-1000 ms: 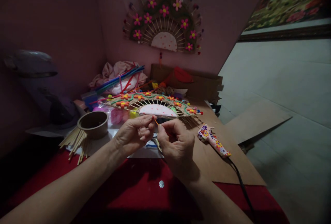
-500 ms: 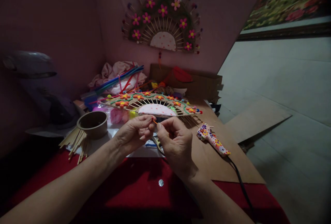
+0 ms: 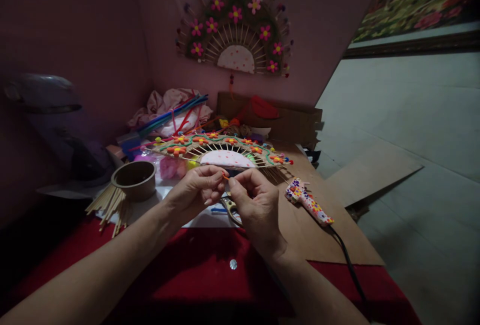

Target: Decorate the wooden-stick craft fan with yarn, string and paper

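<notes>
Between my two hands is a small thin orange piece (image 3: 225,176). My left hand (image 3: 200,187) pinches its one end between thumb and forefinger, the other fingers curled. My right hand (image 3: 257,205) pinches the other end between thumb and curled forefinger. Just behind them stands a half-round fan of sticks and twine with orange flowers, a green wavy strip and a dotted white centre (image 3: 228,159). Scissors (image 3: 232,210) lie beneath my hands, partly hidden by the right one.
A brown round pot (image 3: 134,191) and thin wooden sticks (image 3: 108,207) lie left. A flower-patterned glue gun (image 3: 308,202) with a black cord rests on cardboard (image 3: 337,237) at right. Another flowered fan (image 3: 235,35) hangs on the wall. Pipe cleaners and cloth are behind.
My left fingers have shifted slightly around the orange piece, and its angle has changed a little. More of the scissors' handle shows. The rest stays as it was.
</notes>
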`<state>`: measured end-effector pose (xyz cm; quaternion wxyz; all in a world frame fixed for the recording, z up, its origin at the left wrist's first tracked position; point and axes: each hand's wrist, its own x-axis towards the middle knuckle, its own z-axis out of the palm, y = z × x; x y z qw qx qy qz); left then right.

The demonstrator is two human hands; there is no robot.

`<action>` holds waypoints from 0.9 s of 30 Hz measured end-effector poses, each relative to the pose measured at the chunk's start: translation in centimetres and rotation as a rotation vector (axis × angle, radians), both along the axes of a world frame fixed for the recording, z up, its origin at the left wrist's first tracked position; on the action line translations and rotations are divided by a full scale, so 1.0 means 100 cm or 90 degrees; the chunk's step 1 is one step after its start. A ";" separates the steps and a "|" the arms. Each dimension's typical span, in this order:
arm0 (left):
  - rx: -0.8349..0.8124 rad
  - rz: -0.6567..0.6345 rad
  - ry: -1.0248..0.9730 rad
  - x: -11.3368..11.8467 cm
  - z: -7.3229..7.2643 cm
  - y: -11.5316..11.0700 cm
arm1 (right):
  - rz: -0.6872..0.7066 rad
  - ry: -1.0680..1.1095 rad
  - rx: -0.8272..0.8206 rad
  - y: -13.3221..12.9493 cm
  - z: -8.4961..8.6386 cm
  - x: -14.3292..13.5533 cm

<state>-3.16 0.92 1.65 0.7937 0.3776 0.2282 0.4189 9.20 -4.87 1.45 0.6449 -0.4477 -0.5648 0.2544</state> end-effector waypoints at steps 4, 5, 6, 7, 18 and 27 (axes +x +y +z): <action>0.009 0.014 0.019 0.000 0.002 0.000 | -0.001 0.016 -0.013 -0.002 0.001 0.001; 0.012 0.014 0.020 0.000 0.002 0.000 | -0.001 0.016 -0.015 -0.002 0.001 0.002; 0.015 0.014 0.021 0.000 0.002 -0.001 | -0.001 0.016 -0.016 -0.002 0.001 0.002; 0.018 0.017 0.022 0.000 0.002 -0.001 | -0.002 0.016 -0.019 -0.002 0.001 0.003; 0.048 0.014 0.037 -0.001 0.000 0.001 | 0.005 0.036 -0.046 -0.001 0.003 0.003; 0.066 -0.004 0.035 -0.001 0.000 0.002 | 0.020 0.052 -0.053 -0.002 0.000 0.003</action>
